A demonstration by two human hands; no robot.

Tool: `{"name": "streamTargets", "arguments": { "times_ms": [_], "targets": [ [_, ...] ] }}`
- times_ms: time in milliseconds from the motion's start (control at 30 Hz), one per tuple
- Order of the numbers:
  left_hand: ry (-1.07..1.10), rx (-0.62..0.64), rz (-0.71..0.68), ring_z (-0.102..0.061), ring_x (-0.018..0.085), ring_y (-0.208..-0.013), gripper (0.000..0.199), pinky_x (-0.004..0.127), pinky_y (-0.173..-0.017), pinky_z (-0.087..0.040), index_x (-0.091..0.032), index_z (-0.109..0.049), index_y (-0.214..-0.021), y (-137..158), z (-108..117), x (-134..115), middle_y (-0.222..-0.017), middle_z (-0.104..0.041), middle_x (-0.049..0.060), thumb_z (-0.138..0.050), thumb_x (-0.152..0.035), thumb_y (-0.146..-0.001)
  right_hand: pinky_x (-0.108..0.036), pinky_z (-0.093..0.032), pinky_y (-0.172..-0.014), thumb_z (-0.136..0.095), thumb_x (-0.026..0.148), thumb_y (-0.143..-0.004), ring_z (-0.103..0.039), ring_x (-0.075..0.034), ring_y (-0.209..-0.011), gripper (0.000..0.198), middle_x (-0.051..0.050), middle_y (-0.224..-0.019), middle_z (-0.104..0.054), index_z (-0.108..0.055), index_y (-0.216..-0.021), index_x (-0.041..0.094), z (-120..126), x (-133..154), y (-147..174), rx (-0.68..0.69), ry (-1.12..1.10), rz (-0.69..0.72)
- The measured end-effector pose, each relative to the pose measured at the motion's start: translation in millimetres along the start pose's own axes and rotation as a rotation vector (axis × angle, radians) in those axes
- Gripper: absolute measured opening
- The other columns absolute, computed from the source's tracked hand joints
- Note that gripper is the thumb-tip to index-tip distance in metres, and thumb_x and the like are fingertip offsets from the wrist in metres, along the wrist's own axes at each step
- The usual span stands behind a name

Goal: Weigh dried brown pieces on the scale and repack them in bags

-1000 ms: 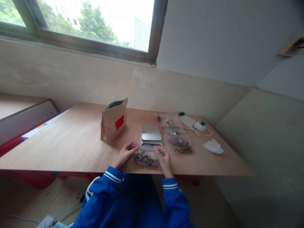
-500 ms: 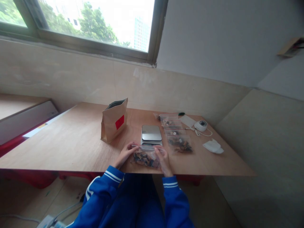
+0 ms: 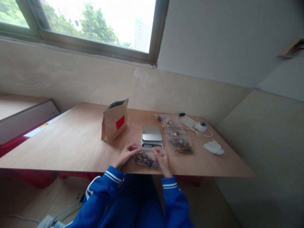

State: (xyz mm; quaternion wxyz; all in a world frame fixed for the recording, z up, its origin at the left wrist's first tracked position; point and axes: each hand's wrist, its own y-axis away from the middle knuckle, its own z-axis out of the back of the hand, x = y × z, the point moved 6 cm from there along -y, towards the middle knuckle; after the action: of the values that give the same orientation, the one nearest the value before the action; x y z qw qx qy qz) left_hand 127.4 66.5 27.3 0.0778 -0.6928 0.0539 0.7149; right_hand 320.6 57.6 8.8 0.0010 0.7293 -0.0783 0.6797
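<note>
A clear zip-lock bag (image 3: 145, 159) with dark and brown dried pieces inside lies at the table's front edge. My left hand (image 3: 128, 154) pinches its top edge at the left end. Along the same edge, my right hand (image 3: 162, 158) pinches the strip nearer the right end. Just beyond the bag sits a digital kitchen scale (image 3: 152, 133) with a silver plate; its display shows partly above the bag. To the left stands a brown paper pouch (image 3: 114, 122) with a red label, its top open.
Several filled zip-lock bags (image 3: 180, 145) lie in an overlapping row right of the scale. Behind and beside them are a green-tipped pen (image 3: 181, 114), a white card (image 3: 188, 121), a white dome camera (image 3: 201, 126) with its cable, and a crumpled white tissue (image 3: 213, 147).
My right hand has shifted slightly left along the bag's top edge. The bag's top sits a little lower, so more of the scale's display shows.
</note>
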Motion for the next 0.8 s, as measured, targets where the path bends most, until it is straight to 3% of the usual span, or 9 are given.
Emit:
{"name": "streamTargets", "arguments": {
  "times_ms": [233,433,600,800],
  "targets": [
    [-0.05,-0.043,-0.039,-0.061,0.021,-0.082,0.03,0.03,-0.073,-0.047,-0.016,-0.069,-0.077,-1.6,2.9,-0.1,-0.082,-0.067,0.004,-0.07,-0.046,-0.069,-0.029,-0.051,-0.072,-0.069,0.04,-0.074,-0.063,-0.019,-0.078,0.021,-0.002,-0.077,-0.067,-0.07,-0.075,0.019,-0.4,10.2,2.4,0.007,0.042,0.087],
    [-0.066,-0.053,-0.058,-0.061,0.021,-0.082,0.03,0.029,-0.073,-0.047,-0.017,-0.069,-0.08,-1.8,2.1,-1.0,-0.084,-0.068,0.004,-0.068,-0.046,-0.072,-0.028,-0.05,-0.071,-0.069,0.042,-0.073,-0.063,-0.019,-0.077,0.022,-0.002,-0.076,-0.068,-0.069,-0.076,0.02,-1.3,7.9,0.2,0.016,0.011,0.063],
    [0.015,0.013,-0.021,-0.06,0.02,-0.083,0.027,0.028,-0.073,-0.046,-0.017,-0.068,-0.082,0.1,-1.2,-3.1,-0.084,-0.067,0.003,-0.068,-0.042,-0.073,-0.024,-0.047,-0.059,-0.068,0.042,-0.075,-0.06,-0.015,-0.063,0.024,0.0,-0.073,-0.067,-0.068,-0.084,0.02,-7.0,3.1,1.6,0.115,-0.04,-0.024],
    [0.067,0.041,-0.04,-0.061,0.021,-0.087,0.024,0.028,-0.078,-0.046,-0.018,-0.068,-0.086,1.2,-0.1,-5.6,-0.088,-0.067,0.003,-0.068,-0.04,-0.074,-0.025,-0.047,-0.067,-0.066,0.039,-0.077,-0.061,-0.016,-0.072,0.019,0.0,-0.082,-0.068,-0.071,-0.086,0.023,-15.6,14.5,8.1,0.175,0.051,0.031]
  ]
}}
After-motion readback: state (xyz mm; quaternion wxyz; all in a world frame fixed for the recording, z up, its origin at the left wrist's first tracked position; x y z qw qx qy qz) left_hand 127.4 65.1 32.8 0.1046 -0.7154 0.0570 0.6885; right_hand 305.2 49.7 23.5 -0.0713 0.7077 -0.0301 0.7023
